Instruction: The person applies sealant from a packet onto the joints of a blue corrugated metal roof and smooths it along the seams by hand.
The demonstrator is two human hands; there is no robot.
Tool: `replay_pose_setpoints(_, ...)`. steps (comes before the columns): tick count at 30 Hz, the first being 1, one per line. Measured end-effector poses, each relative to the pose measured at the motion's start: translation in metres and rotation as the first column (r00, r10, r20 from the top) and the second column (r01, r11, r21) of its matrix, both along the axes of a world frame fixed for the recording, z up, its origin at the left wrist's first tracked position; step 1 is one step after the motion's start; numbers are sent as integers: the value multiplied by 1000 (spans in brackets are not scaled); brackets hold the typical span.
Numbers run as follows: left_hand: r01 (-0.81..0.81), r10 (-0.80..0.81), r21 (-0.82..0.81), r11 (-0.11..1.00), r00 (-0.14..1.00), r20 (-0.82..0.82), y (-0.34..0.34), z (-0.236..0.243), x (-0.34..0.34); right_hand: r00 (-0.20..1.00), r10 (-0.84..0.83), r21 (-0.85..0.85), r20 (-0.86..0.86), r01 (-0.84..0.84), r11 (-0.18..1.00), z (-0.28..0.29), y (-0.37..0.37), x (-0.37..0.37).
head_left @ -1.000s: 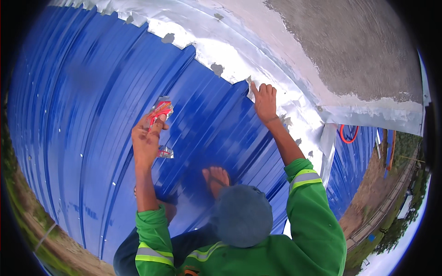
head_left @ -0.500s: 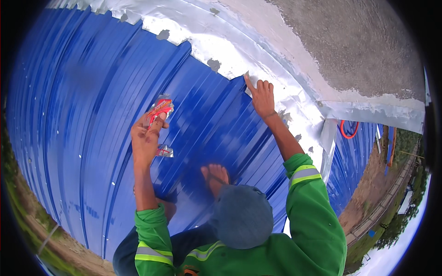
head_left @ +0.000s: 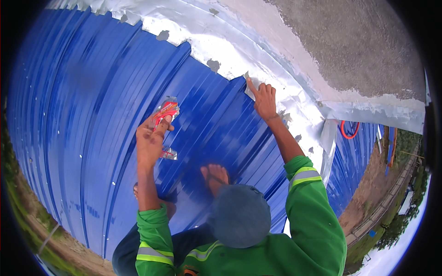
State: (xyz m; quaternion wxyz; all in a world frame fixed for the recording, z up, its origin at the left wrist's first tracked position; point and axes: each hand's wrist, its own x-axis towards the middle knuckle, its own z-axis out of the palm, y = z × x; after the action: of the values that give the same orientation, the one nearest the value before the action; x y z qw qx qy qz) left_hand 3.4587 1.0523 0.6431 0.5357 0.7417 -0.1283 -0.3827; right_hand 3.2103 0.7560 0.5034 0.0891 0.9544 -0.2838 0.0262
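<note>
My left hand is closed around a crumpled red and silver foil packet, held above the blue ribbed metal roofing. A silver foil end pokes out beneath that hand; whether it belongs to the same packet I cannot tell. My right hand has its index finger stretched to the jagged edge of the silver flashing, at a roofing rib. Its other fingers are bent, and nothing shows in them. A small grey smear lies at that fingertip.
Grey patches dot the flashing's edge. A rough concrete wall rises at the upper right. My bare-toed foot rests on the roofing. Farther right are a red ring and the roof's edge, with ground beyond.
My left hand has shifted slightly right and down with the packet. The right index fingertip has slid a little down and right along the flashing edge.
</note>
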Motion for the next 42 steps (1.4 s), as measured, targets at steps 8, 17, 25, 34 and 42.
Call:
replay_pose_setpoints(8,16,-18,73,997,1000,23,-1,-2,-6,995,69,-25,76,-68,997,6,-21,16)
replay_pose_setpoints(17,21,-20,87,996,1000,-11,4,-2,-5,997,-56,-122,-60,48,991,5,-17,13)
replay_pose_setpoints(25,49,-48,37,998,999,-26,2,1,-7,989,-67,-123,-132,51,991,-3,-7,7)
replay_pose_setpoints(34,76,-75,77,994,997,-10,-1,0,-9,995,-29,-145,-91,15,989,-2,-2,17)
replay_pose_setpoints(42,111,-108,58,992,992,-59,-8,2,-15,999,-33,-122,-38,28,992,-8,7,43)
